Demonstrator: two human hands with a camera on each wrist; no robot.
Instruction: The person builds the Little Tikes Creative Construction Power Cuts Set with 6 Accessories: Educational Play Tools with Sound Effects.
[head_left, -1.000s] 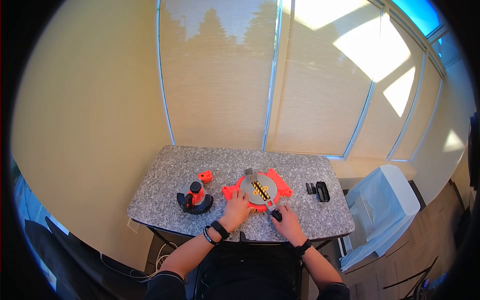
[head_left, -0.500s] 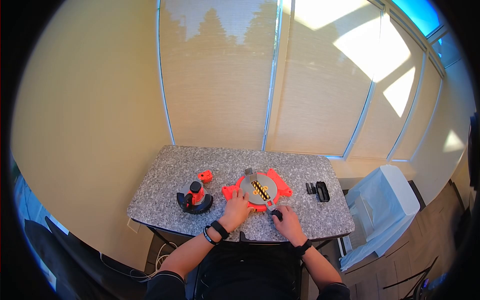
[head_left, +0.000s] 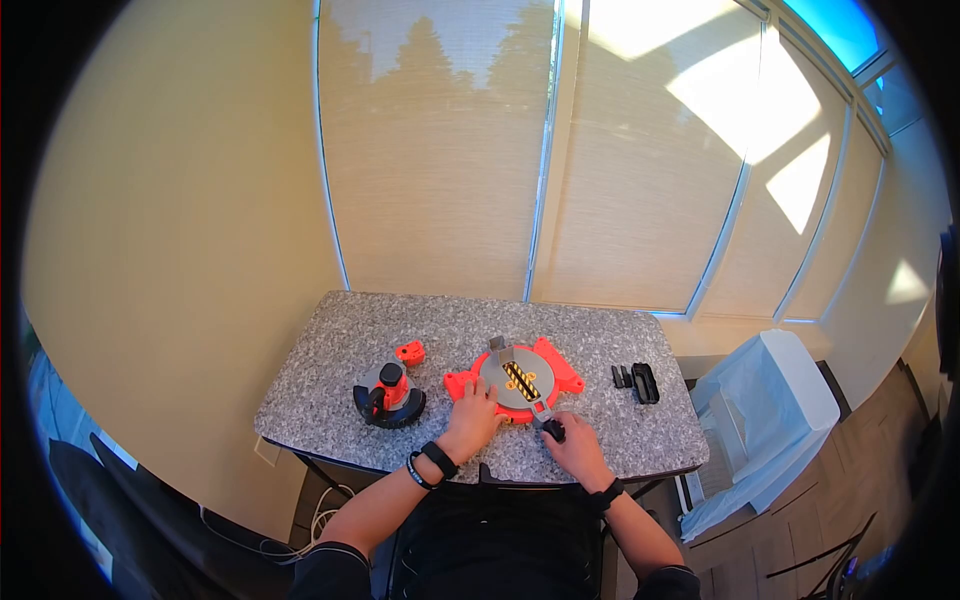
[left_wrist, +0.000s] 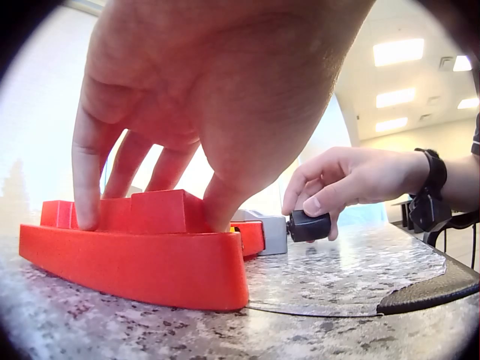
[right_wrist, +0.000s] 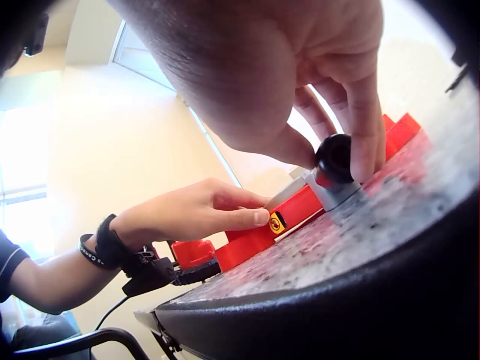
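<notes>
A red toy miter saw base [head_left: 562, 368] lies on the table, with a round grey turntable [head_left: 540, 372] and a yellow-and-black striped strip [head_left: 520, 381] across it. My left hand [head_left: 470, 420] holds the base's near left side, fingers down on top and thumb at the front edge, as the left wrist view shows. At the front of the turntable, a grey arm ends in a black knob [right_wrist: 335, 157]. My right hand [head_left: 578, 447] pinches that knob between thumb and fingers.
Left of the base stands a red and black saw head [head_left: 392, 392], a small red block [head_left: 410, 352] behind it. To the right are small black pieces [head_left: 622, 377] and a hollow black part [head_left: 647, 384]. A lined bin [head_left: 765, 400] stands beyond the table's right edge.
The black knob looks slightly turned within my right fingers, which have shifted a little. My left hand and the base have stayed put.
</notes>
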